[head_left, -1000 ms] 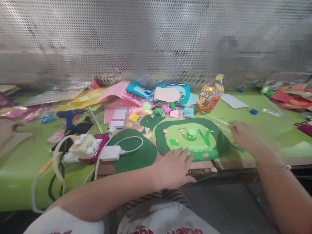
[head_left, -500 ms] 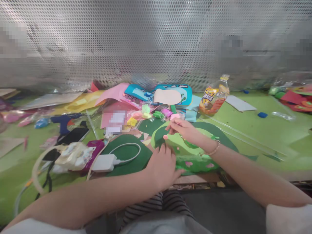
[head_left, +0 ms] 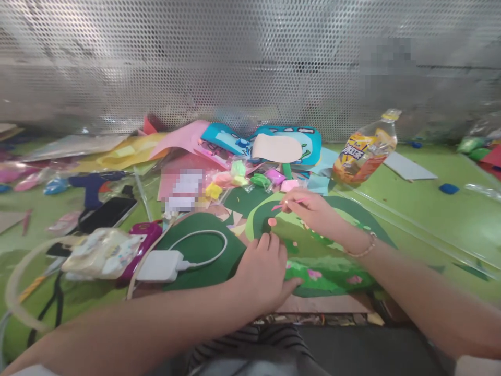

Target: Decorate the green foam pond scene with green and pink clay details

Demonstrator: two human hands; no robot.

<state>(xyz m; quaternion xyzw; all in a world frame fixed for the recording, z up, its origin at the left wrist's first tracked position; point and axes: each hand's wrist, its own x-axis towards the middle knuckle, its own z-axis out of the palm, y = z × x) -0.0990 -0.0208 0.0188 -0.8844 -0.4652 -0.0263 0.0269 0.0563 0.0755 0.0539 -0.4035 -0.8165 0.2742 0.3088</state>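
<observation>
On the green table lies a green layered foam craft piece [head_left: 332, 282] with pink flower shapes and dots. My left hand [head_left: 264, 269] rests flat on its left edge, fingers stretched out, holding nothing. Above the upper part of the craft, my right hand [head_left: 315, 211] pinches a thin pink stick-like tool [head_left: 277, 207]; its tip points left. Just below that tip is a round pink dot [head_left: 272, 222] on the dark green part. My right palm and forearm hide some of the craft's upper right.
Small packets of coloured clay [head_left: 260, 180] lie behind the craft. An orange drink bottle [head_left: 364, 149] stands at the back right. To the left are a white charger [head_left: 158, 265], a phone [head_left: 107, 214] and a blue glue gun [head_left: 93, 190]. A perforated metal screen [head_left: 235, 62] rises behind.
My right hand has turned, so the pink tool now shows at its fingertips. The left hand stays on the craft's edge. The head view has shifted slightly.
</observation>
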